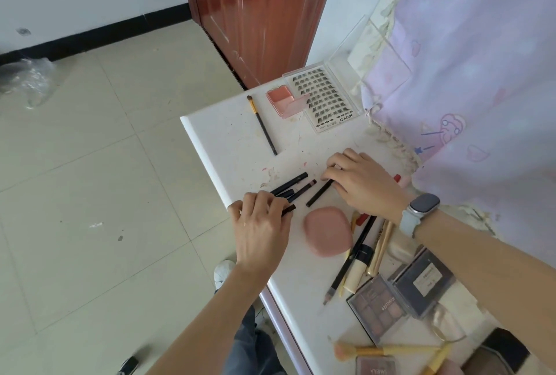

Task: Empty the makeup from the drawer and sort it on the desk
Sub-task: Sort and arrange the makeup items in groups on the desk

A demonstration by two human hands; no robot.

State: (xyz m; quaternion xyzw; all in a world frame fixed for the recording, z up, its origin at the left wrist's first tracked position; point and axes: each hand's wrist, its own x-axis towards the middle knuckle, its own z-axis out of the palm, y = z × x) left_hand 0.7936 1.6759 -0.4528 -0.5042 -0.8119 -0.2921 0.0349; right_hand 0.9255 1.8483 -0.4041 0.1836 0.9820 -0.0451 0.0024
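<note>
Near the desk's (pixel 228 146) left edge, both hands are working on a small row of dark pencils (pixel 296 186). The left hand (pixel 261 230) is curling its fingers round the lower end of one brown-tipped pencil (pixel 288 209), pinching it just beside the rim. The right hand (pixel 361 182) is lying knuckles-up over the far end of another black stick (pixel 319 193), fingers bent down onto it; whether they are pinching it or only pressing it flat, I cannot tell.

The drawer is not showing anywhere, so how much makeup is remaining inside it cannot be judged. On the desk, sorting is looking partly done: a brush (pixel 262 125), a blush compact (pixel 282 100) and a lash tray (pixel 323 97) are sitting apart at the far end, while a pink puff (pixel 328 231), more pencils and tubes (pixel 361 254), palettes (pixel 400 296) and yellow-handled brushes (pixel 388 350) are lying closer in a looser heap.

The main risk is coming from that left rim. Round pencils are likely rolling easily on a smooth top, and a nudge from the left hand could be sending one over onto the tiled floor. The right forearm is hovering over the tubes and palettes, so a careless sweep back could be scattering them. The curtain (pixel 469 104) is hanging right by the right hand and could be snagging small items.
</note>
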